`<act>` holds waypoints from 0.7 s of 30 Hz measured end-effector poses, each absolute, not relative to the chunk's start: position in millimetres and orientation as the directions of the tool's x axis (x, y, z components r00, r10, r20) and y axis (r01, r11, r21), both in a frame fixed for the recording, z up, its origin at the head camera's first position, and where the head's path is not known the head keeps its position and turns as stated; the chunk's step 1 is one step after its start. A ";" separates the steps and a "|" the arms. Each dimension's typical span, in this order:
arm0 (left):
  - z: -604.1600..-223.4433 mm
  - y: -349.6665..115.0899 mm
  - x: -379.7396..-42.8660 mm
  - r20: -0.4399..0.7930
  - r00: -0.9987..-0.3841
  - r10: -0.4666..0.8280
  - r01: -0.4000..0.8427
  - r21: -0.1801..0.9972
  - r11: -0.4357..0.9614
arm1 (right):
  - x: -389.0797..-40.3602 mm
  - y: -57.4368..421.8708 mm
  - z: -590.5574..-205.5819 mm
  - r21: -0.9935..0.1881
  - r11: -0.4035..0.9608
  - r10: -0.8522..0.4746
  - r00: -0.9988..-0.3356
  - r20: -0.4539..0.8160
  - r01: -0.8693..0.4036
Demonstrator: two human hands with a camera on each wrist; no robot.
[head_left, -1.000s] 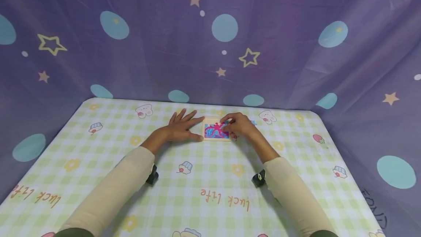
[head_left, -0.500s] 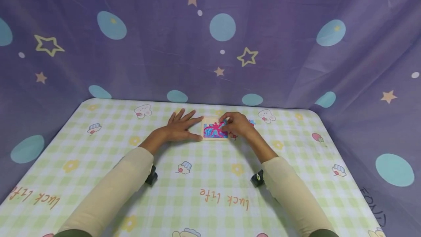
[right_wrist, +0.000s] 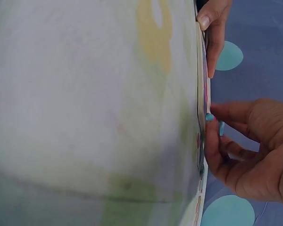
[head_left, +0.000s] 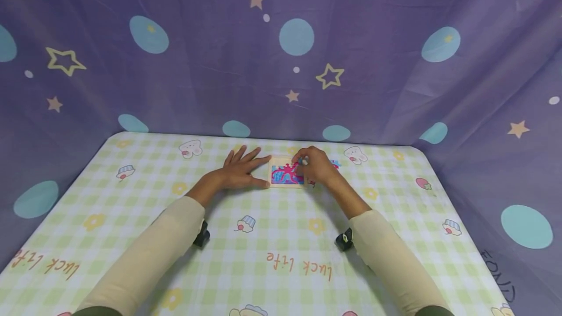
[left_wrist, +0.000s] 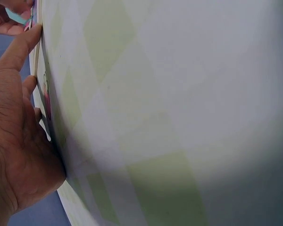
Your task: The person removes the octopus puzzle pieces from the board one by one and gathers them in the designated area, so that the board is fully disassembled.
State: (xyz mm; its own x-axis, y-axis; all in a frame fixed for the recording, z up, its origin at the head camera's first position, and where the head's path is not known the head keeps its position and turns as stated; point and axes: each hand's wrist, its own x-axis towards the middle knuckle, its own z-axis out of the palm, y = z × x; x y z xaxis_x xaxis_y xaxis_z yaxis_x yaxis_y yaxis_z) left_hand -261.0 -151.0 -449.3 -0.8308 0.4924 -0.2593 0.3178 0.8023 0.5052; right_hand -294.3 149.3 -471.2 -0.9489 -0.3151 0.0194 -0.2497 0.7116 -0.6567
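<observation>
A small jigsaw puzzle in a pale wooden frame (head_left: 287, 185) lies near the table's far edge; its picture (head_left: 284, 173) shows a pink octopus-like shape on blue. My left hand (head_left: 237, 173) lies spread at the frame's left side, thumb and index finger touching its corners. Over the puzzle's right part, my right hand (head_left: 319, 165) pinches a light blue jigsaw piece (right_wrist: 221, 128) between thumb and fingers. The right hand covers part of the picture. Just beyond that hand, more blue and pink pieces (head_left: 335, 164) lie on the cloth, partly hidden.
A green-and-white checked tablecloth (head_left: 272, 238) with printed cupcakes and flowers covers the table. Behind it hangs a purple curtain (head_left: 197, 77) with stars and dots, which also runs down both sides. A small black device sits at each wrist.
My right hand has lifted and turned slightly at the puzzle's right side, and the piece in its fingers now shows in the head view. The left hand stays on the frame.
</observation>
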 end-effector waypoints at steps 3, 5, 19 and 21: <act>-447.9 -150.2 -260.1 -0.260 -0.831 0.492 0.320 0.500 0.805 | -304.2 152.0 -480.8 -0.628 0.735 -0.300 -0.953 0.039 -0.257; -449.1 -150.4 -261.2 -0.260 -0.833 0.489 0.323 0.489 0.810 | -309.4 153.6 -484.0 -0.623 0.735 -0.309 -0.950 0.043 -0.267; -452.2 -152.1 -263.0 -0.260 -0.833 0.489 0.329 0.477 0.815 | -270.5 161.1 -427.7 -0.757 0.599 -0.295 -0.951 0.097 -0.263; -451.8 -152.5 -262.9 -0.260 -0.830 0.494 0.329 0.487 0.809 | -270.8 165.7 -426.6 -0.780 0.579 -0.279 -0.956 0.085 -0.238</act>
